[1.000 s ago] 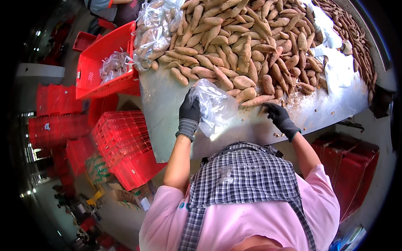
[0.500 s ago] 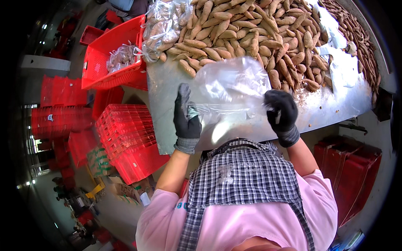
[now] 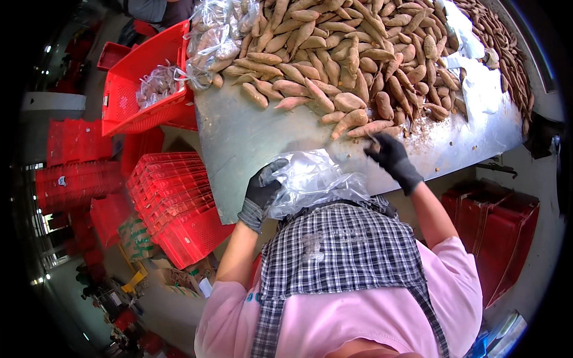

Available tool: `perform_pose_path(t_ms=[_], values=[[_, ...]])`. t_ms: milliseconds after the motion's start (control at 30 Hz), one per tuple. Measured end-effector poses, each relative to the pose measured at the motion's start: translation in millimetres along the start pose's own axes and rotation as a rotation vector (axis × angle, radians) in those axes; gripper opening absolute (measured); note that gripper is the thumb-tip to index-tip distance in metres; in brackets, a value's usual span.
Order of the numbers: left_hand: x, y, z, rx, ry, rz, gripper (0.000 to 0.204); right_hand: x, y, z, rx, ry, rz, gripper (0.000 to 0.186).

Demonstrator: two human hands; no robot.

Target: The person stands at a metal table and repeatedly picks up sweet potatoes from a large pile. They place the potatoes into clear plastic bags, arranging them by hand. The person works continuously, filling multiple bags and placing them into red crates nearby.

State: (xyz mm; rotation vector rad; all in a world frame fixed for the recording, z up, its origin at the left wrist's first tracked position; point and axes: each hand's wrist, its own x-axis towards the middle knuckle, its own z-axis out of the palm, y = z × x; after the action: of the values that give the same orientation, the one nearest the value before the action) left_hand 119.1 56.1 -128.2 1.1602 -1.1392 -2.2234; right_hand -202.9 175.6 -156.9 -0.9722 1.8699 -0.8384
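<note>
My left hand, in a dark knit glove, is closed on the edge of a clear plastic bag. The bag lies crumpled over the near table edge, against my checked apron. Over to the right, my gloved right hand is at the near side of a heap of sweet potatoes. Its fingers curl around a small brown sweet potato, of which only an end shows. Several loose sweet potatoes lie just beyond that hand.
The metal table carries the heap, filled clear bags at its far left and white sheets on the right. A red crate holding bagged produce stands left. Stacked red crates are beside the table; dark red bins stand right.
The bag, earlier stretched between both hands, has come down toward my apron in my left hand. My right hand has let go of it and moved to the heap's edge.
</note>
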Motion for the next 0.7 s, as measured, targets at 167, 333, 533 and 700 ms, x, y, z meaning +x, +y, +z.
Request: perform_pose_path(t_ms=[167,333,533,700], values=[[17.0,5.9,10.7,0.519,-0.041,0.018,0.080,67.9,54.6,7.4,-0.737,0.142,-0.226,0.033],[19.8,17.5,14.2,0.687,-0.012,0.178,0.067,54.5,23.8,-4.8,-0.387,0.369,-0.487,0.027],[63.9,23.8,56.0,0.619,-0.208,0.333,0.051,12.1,-65.2,-20.4,0.809,-0.184,0.236,0.023],[95.2,24.9,112.9,0.544,-0.521,-0.070,0.053,-8.2,-75.5,3.1,0.730,-0.197,0.071,0.036]])
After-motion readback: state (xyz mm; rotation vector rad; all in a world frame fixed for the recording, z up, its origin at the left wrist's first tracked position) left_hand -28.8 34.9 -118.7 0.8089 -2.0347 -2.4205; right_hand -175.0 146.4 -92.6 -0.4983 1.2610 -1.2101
